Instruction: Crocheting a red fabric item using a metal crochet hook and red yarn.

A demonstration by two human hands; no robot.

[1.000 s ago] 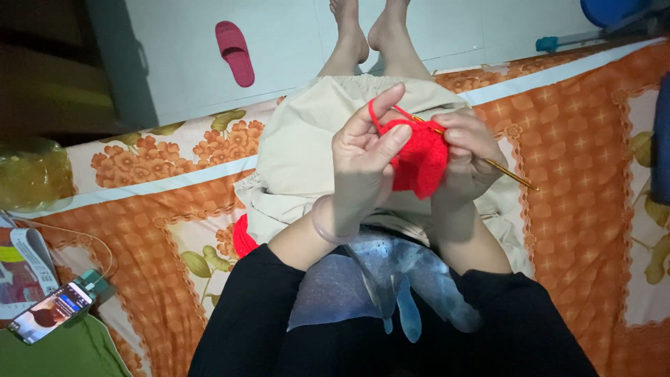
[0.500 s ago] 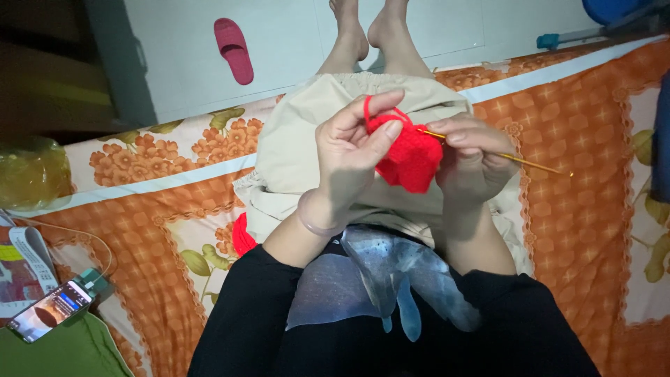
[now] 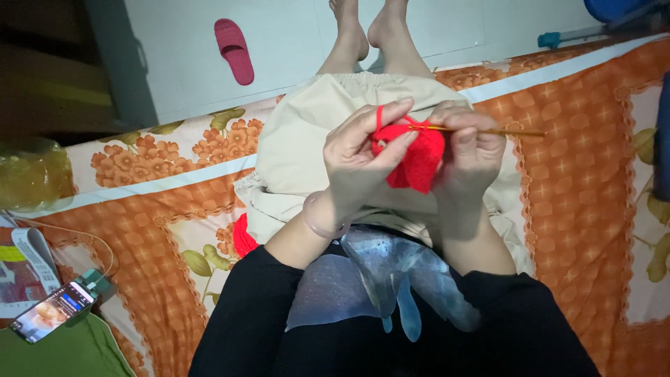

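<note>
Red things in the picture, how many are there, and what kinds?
Red crochet piece held in the left hand and right hand: 1
Red yarn ball beside the lap: 1
Red yarn strand over a left finger: 1
Total: 3
The slipper looks pink, so it is left out.

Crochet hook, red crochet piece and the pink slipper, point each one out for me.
crochet hook (image 3: 488, 130), head view, on the bare golden shaft right of the right hand.
red crochet piece (image 3: 419, 162), head view, on its middle between the hands.
pink slipper (image 3: 234, 50), head view, on its strap.

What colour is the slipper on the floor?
The slipper is pink, lying alone on the pale floor beyond the person's feet. The head view shows it.
</note>
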